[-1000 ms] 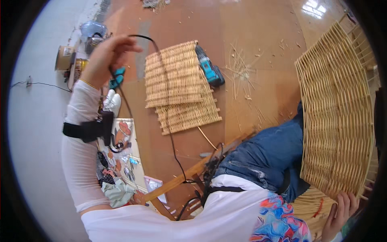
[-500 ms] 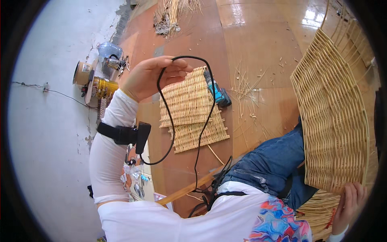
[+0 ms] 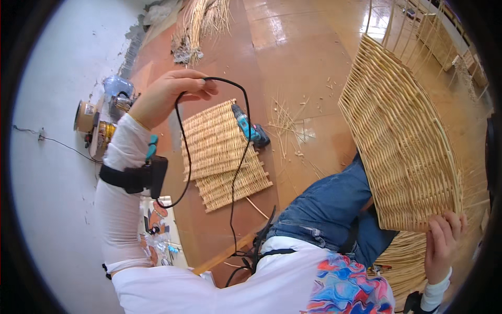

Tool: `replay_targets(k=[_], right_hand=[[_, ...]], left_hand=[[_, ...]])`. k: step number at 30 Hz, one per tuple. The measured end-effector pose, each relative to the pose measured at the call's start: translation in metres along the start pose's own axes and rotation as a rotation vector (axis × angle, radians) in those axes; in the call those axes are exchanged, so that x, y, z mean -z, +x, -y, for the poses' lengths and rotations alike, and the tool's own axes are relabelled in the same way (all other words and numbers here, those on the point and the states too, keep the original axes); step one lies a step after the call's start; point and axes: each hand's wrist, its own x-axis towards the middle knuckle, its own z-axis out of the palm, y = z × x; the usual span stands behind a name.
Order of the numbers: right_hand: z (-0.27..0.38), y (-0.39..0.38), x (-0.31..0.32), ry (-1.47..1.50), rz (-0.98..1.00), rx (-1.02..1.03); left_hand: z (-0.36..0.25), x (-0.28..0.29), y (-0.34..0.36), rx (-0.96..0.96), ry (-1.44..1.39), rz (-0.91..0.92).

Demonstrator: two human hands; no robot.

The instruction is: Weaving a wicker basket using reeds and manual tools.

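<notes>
My left hand (image 3: 180,90) is raised at the left, its fingers pinched round a thin black cable (image 3: 248,120). The cable loops from a black box (image 3: 158,175) strapped to my left forearm, through the hand, and down to my waist. Low on the right, my right hand (image 3: 444,238) grips the bottom edge of a large woven wicker panel (image 3: 405,141). That panel stands tilted against my legs, with long loose rods sticking up from its far end. The right fingers show on the panel's face; the thumb is hidden.
Two smaller woven panels (image 3: 209,144) lie overlapped on the floor, a teal cordless drill (image 3: 250,128) on the upper one. Cut twigs (image 3: 285,125) litter the floor. A bundle of rods (image 3: 196,26) lies far off. A water bottle (image 3: 117,86) and tubs stand by the left wall.
The whole view has shifted, so most things sit further left. Both hands keep their holds, and the wicker panel leans a little differently in the picture.
</notes>
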Motion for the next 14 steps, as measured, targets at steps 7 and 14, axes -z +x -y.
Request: replay_targets(k=[7, 14], right_hand=[[0.016, 0.015, -0.007, -0.076, 0.013, 0.065], [0.013, 0.008, -0.013, -0.018, -0.051, -0.087]], left_hand=[[0.051, 0.009, -0.029, 0.113, 0.262, -0.017], [0.062, -0.009, 0.026, -0.175, -0.746, -0.148]])
